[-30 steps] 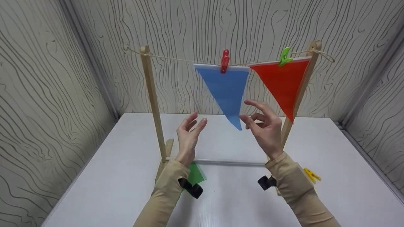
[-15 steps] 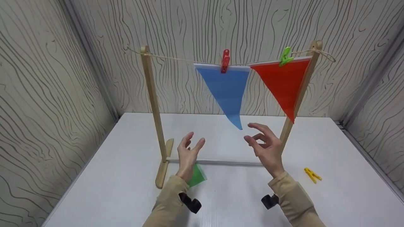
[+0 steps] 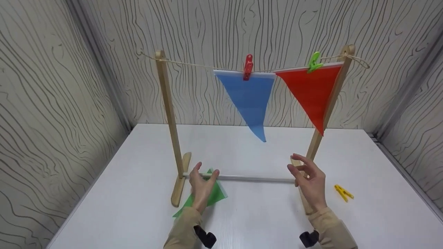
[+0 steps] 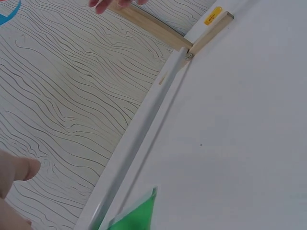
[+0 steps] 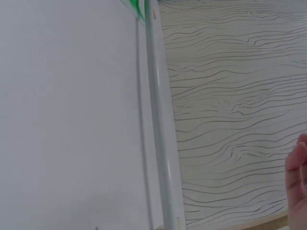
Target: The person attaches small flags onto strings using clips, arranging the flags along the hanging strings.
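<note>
My left hand (image 3: 203,188), fingers and thumb spread apart, hovers over a green triangular flag (image 3: 217,194) lying on the table under the stand's crossbar. It holds nothing. My right hand (image 3: 311,181) is beside the foot of the right post, its fingers loosely bent and holding nothing. To its right lies a yellow clothespin (image 3: 343,192). Above, a blue triangular flag (image 3: 250,97) hangs from the string under a red clothespin (image 3: 248,67). A red triangular flag (image 3: 313,91) hangs beside it under a green clothespin (image 3: 314,62).
A wooden stand rises from the white table (image 3: 256,221), with a left post (image 3: 169,114), a right post (image 3: 328,110) and a pale crossbar (image 3: 256,178) low between them. A string (image 3: 188,64) spans the post tops. Patterned panels enclose the back and sides.
Both hands have come down from beside the hanging blue flag toward the table, the left to the green flag, the right outward toward the right post's foot. The hanging flags stay put.
</note>
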Available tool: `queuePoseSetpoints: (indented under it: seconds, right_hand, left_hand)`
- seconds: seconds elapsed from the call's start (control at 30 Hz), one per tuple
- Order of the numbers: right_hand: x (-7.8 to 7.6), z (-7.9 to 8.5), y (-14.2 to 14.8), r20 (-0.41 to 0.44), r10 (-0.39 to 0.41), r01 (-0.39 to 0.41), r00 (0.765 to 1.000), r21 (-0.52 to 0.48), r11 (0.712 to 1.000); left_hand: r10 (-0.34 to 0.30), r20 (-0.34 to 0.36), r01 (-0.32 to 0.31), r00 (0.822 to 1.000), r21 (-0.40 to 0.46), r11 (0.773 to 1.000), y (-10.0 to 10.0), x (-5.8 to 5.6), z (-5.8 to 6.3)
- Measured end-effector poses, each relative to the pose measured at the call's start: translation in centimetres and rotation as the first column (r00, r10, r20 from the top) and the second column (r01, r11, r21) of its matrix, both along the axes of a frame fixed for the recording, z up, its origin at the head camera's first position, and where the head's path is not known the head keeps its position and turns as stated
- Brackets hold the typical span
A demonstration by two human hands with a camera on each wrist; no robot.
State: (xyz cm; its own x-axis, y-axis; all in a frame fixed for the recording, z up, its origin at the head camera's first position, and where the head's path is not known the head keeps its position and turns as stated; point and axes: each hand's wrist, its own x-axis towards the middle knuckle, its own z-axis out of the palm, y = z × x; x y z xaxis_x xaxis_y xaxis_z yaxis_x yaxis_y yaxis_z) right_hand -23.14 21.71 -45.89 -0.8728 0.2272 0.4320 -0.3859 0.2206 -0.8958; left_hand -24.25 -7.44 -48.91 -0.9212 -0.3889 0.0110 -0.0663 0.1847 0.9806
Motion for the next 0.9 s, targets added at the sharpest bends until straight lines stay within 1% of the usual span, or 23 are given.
queuePoseSetpoints:
  seconds: [0.07, 0.13, 0.3, 0.4, 0.5, 0.6, 0.67, 0.77, 0.9]
  right_hand:
    - [0.2, -0.7, 0.7, 0.012, -0.032, 0.032, 0.999, -0.001, 0.999]
    - [0.4, -1.1, 1.4, 0.033, -0.071, 0.071, 0.997, -0.005, 0.997]
    - [0.9, -2.2, 3.3, 0.105, -0.175, 0.177, 0.979, -0.013, 0.984]
    - [1.1, -2.8, 4.4, 0.14, -0.24, 0.243, 0.961, -0.006, 0.97]
    - [1.1, -3.4, 5.2, 0.161, -0.291, 0.294, 0.943, 0.003, 0.956]
    - [1.2, -3.7, 5.8, 0.182, -0.331, 0.332, 0.926, 0.023, 0.943]
    - [1.3, -4.0, 6.2, 0.198, -0.346, 0.345, 0.917, 0.043, 0.938]
    - [1.3, -4.2, 6.6, 0.227, -0.383, 0.371, 0.895, 0.094, 0.924]
    - [1.4, -4.4, 7.1, 0.252, -0.42, 0.402, 0.872, 0.121, 0.907]
  left_hand:
    - [0.032, -0.009, -0.032, 0.999, -0.045, 0.998, 0.2, 0.1, -0.4]
    - [0.047, -0.026, -0.048, 0.999, -0.073, 0.996, 0.4, 0.2, -0.8]
    - [0.023, -0.066, -0.029, 0.998, -0.096, 0.995, 0.4, 0.7, -1.6]
    - [0.019, -0.089, -0.031, 0.996, -0.131, 0.991, 0.2, 0.9, -1.9]
    - [0.022, -0.087, -0.036, 0.996, -0.168, 0.985, 0.1, 0.8, -2.2]
    - [0.016, -0.065, -0.028, 0.998, -0.181, 0.983, -0.1, 0.8, -2.5]
    - [0.013, -0.045, -0.022, 0.999, -0.185, 0.982, -0.3, 0.7, -2.7]
    - [0.01, -0.022, -0.014, 1.0, -0.198, 0.98, -0.4, 0.6, -2.8]
    - [0.002, -0.004, -0.003, 1.0, -0.211, 0.977, -0.6, 0.5, -2.9]
